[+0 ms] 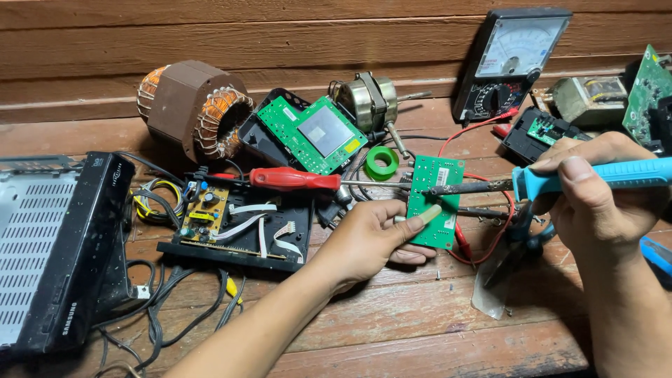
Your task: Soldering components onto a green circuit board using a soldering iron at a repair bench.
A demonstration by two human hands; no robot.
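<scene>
My left hand (371,241) holds a small green circuit board (435,199) upright by its lower left edge, thumb pressed on its face. My right hand (595,192) grips a blue-handled soldering iron (609,175). Its dark tip (437,190) touches the middle of the board. Both hands hover over a wooden workbench (420,315).
A red-handled screwdriver (294,179) lies left of the board, over an opened black device (238,227). Behind are a larger green board (318,133), a green tape roll (382,162), a copper-wound stator (192,105), a small motor (371,101) and an analog multimeter (511,59). A black box (59,252) sits at left.
</scene>
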